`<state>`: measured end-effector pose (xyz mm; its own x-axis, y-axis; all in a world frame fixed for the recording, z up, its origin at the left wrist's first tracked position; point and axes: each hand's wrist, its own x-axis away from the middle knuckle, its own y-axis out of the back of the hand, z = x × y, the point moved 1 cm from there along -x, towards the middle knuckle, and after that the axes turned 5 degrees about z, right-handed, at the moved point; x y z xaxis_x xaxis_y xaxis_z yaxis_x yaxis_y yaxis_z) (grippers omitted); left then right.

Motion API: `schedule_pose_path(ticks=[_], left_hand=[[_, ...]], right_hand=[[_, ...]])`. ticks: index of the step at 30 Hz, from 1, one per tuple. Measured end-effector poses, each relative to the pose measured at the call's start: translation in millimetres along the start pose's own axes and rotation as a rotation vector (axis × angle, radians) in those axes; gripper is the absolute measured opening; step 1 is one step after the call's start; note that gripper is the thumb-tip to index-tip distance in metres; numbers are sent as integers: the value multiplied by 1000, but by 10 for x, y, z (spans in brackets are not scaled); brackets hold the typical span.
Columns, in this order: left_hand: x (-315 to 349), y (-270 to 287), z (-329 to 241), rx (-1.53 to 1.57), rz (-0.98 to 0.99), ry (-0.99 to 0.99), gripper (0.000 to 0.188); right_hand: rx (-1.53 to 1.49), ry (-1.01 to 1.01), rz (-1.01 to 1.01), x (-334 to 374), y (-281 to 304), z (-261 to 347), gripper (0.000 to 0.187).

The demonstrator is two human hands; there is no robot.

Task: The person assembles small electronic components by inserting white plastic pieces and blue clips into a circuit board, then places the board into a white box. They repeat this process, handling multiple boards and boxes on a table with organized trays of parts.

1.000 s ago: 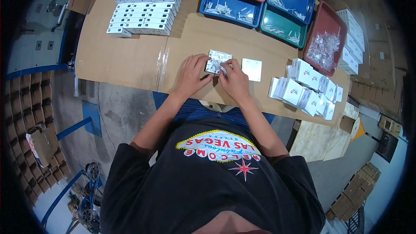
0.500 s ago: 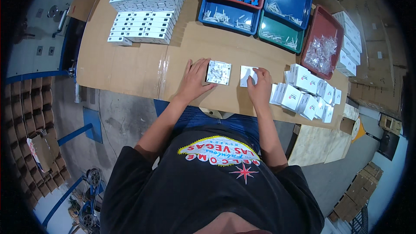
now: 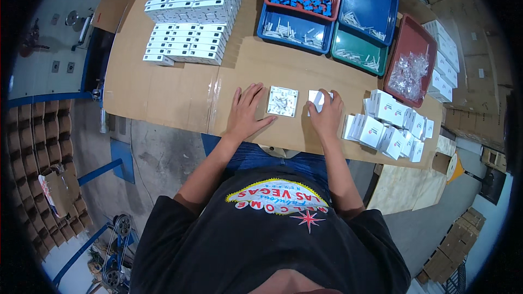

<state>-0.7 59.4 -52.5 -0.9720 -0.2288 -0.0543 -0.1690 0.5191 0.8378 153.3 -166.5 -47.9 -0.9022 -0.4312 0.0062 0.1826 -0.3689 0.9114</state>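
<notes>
A shallow square white case (image 3: 283, 102), with small white and metallic-looking parts inside, lies on the cardboard-covered table. My left hand (image 3: 246, 113) rests just left of it, fingers spread and holding nothing; a small gap separates the thumb from the case. To the right of the case is a flat white square piece (image 3: 314, 98), partly hidden by fingers. My right hand (image 3: 328, 115) has its thumb and fingers bent around that piece, gripping it near its right side.
Small white boxes (image 3: 373, 132) are piled to the right, below a red tray (image 3: 393, 80) of clear plastic bags. Red, blue and green trays (image 3: 345, 61) at the back hold blue pieces and white sticks. White boxes (image 3: 188, 41) stand stacked at back left.
My left hand has drawn off the case's left edge, leaving a gap. The right hand's fingers have closed further over the white square piece. The whole view has shifted slightly.
</notes>
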Motion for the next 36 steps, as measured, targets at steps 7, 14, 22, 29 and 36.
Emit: schedule_pose_path(ticks=[7,14,22,29,36], left_hand=[[6,-39,31,7,-31,-14,82],[-6,-40,8,-2,-43,-33,81],[-8,33,-35,-3,-33,-21,79],[-15,30,-32,5,-46,-27,77],[0,28,-20,-13,-46,-30,77]], right_hand=[[-63,3,-98,-8,-118,79,57],[-69,54,-189,-283,-153,159,51],[-242,35,-315,-1652,150,336,18],[47,145,-323,-2698,279,543,21],[159,-17,-99,-3067,252,562,26]])
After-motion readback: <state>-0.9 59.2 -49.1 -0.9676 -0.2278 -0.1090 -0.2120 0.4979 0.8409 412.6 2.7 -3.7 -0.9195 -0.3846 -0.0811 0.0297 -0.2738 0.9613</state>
